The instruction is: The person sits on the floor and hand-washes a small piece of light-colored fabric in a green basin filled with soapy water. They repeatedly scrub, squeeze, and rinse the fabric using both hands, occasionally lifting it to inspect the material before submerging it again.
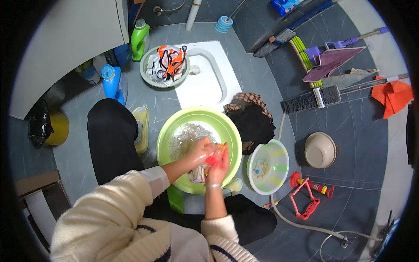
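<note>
My left hand (200, 152) is closed on a small wet garment (213, 160) with red, yellow and white parts, which is blurred. From the other side my right hand (218, 169) grips the same garment, its palm turned up beneath it. Both hands are over the right half of a large light-green basin (164, 137), inside its rim. Cloudy, foamy water (180, 144) fills the bottom. Greyish cloth (207, 135) lies partly in the water behind my hands, and a pale striped cloth end (197, 175) hangs below them.
A smaller basin (143, 73) of orange, black and white clothes overlaps the squat toilet (204, 88). Dark clothes (255, 122) lie on the floor beside an empty-looking translucent basin (276, 170). Detergent bottles (114, 83) stand left; mops (314, 95) and a hose (294, 224) are right.
</note>
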Action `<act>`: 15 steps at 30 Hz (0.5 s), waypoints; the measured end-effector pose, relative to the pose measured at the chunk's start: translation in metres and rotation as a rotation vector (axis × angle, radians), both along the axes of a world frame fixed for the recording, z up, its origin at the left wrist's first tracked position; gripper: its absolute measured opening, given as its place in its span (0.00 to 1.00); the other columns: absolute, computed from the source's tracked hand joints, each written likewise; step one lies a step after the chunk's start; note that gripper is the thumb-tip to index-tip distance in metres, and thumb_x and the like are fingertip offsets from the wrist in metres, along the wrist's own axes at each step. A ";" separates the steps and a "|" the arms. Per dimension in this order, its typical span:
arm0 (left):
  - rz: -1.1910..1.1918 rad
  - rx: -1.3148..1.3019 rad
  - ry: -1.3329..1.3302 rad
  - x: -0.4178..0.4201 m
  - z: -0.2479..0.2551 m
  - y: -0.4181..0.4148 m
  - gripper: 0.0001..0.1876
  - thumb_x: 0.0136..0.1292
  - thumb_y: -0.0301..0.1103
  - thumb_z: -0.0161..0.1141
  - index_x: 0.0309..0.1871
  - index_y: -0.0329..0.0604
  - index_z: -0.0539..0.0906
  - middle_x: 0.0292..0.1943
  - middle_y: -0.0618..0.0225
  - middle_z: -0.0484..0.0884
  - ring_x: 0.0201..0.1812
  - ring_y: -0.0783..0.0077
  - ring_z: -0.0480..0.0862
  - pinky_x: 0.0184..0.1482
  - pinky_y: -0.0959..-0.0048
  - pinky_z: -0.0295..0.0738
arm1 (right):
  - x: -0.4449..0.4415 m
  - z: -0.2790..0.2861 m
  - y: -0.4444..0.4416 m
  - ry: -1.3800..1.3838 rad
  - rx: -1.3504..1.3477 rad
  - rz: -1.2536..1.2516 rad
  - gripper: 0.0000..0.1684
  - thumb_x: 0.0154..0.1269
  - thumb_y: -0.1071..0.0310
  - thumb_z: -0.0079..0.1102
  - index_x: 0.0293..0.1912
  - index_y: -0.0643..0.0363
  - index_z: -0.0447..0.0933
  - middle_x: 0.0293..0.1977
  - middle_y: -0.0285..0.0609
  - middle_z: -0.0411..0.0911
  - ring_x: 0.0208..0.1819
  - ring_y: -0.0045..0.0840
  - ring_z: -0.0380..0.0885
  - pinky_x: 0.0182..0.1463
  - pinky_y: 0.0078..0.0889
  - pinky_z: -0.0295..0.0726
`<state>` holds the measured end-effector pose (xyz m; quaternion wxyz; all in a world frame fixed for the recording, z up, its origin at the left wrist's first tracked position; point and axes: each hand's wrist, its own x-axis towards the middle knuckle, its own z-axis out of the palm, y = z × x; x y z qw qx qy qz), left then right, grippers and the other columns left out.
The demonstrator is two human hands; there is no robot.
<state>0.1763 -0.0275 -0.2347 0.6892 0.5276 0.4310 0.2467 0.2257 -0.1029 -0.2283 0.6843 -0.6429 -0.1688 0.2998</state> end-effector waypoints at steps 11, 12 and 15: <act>-0.047 -0.126 -0.139 0.002 -0.024 -0.003 0.08 0.62 0.32 0.49 0.26 0.42 0.70 0.23 0.73 0.69 0.26 0.81 0.67 0.27 0.79 0.64 | 0.004 0.006 0.007 0.127 0.038 -0.060 0.29 0.60 0.68 0.56 0.59 0.63 0.61 0.50 0.50 0.68 0.51 0.26 0.67 0.53 0.25 0.68; -0.032 -0.145 -0.142 0.003 -0.019 -0.002 0.08 0.62 0.32 0.49 0.27 0.42 0.70 0.23 0.73 0.69 0.26 0.81 0.67 0.28 0.79 0.64 | -0.006 0.006 -0.001 0.022 0.000 -0.044 0.28 0.59 0.68 0.56 0.59 0.63 0.62 0.50 0.50 0.68 0.52 0.27 0.67 0.53 0.25 0.68; 0.126 -0.282 -0.258 0.003 -0.030 0.009 0.10 0.62 0.33 0.48 0.26 0.38 0.72 0.20 0.73 0.69 0.23 0.81 0.68 0.25 0.79 0.65 | -0.032 0.019 -0.009 -0.454 -0.148 0.039 0.27 0.58 0.70 0.57 0.57 0.64 0.65 0.50 0.51 0.68 0.54 0.32 0.66 0.55 0.29 0.67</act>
